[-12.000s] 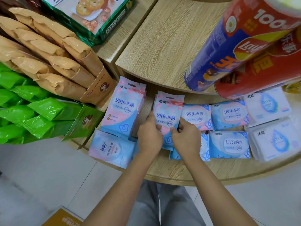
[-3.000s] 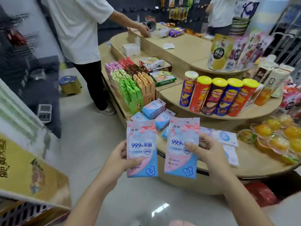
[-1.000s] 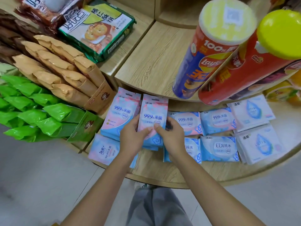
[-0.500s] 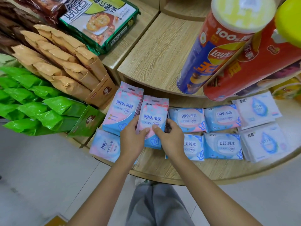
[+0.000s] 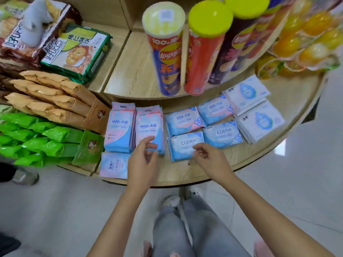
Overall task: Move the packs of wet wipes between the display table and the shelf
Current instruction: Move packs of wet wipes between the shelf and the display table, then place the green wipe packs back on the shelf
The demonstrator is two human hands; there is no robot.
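At the near rim of the display table (image 5: 181, 178), above the person's grey trouser legs (image 5: 185, 229): the left hand (image 5: 143, 160) and the right hand (image 5: 209, 158), both empty, fingers loosely curled and grasping nothing. The left hand hovers just in front of the lower edge of a stack of pink-and-blue wet wipes packs (image 5: 149, 125); whether a fingertip touches it cannot be told. The right hand hovers over the near edge of a blue EDI pack (image 5: 185, 145) that lies flat. Left of the stack and just beside it is a second stack (image 5: 119, 127), with a single flat pack (image 5: 114, 166) in front of it. To the right lie more blue packs (image 5: 217, 108) and white packs (image 5: 259, 123) in two rows. Beyond, on the raised tier (image 5: 130, 71), crisp tubes (image 5: 165, 52) stand upright.

Handling, as judged: the packs are soft film pouches, light and pliant, with a glossy and probably slippery skin, so a stack is likely to slide and fan out. A stack is best taken across both long sides, thumb in front and fingers behind, and pressed together. For one pack, the stiffer sealed top strip offers a firm pinch.
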